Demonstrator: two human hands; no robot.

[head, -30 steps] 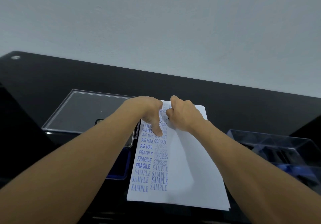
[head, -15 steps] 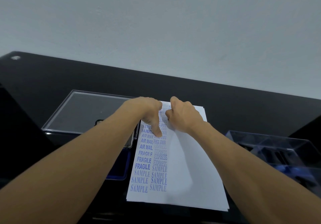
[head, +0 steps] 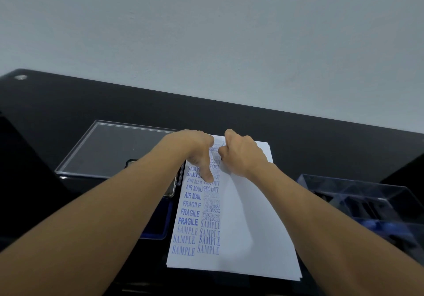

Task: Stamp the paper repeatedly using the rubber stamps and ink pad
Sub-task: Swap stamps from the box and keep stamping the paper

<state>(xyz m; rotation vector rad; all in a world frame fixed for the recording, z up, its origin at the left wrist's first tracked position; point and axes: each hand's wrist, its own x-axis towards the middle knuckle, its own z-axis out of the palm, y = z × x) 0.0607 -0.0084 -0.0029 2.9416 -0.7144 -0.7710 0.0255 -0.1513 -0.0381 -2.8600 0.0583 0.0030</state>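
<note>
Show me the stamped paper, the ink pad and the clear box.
paper (head: 247,238), head view, blank right half.
ink pad (head: 160,224), head view, blue near corner.
clear box (head: 344,182), head view, far wall.

flat white paper (head: 247,226) with two blue stamped columns, blue ink pad (head: 160,225) alongside

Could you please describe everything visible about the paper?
The paper is a white sheet topping a thin stack, lying flat on the black table. Its left half carries two columns of blue stamps: SAMPLE, FRAGILE, AIR MAIL, EXPRESS, FAX OUT; the right half is blank. The left hand presses a digit on it; the curled right hand rests at its far end.
</note>
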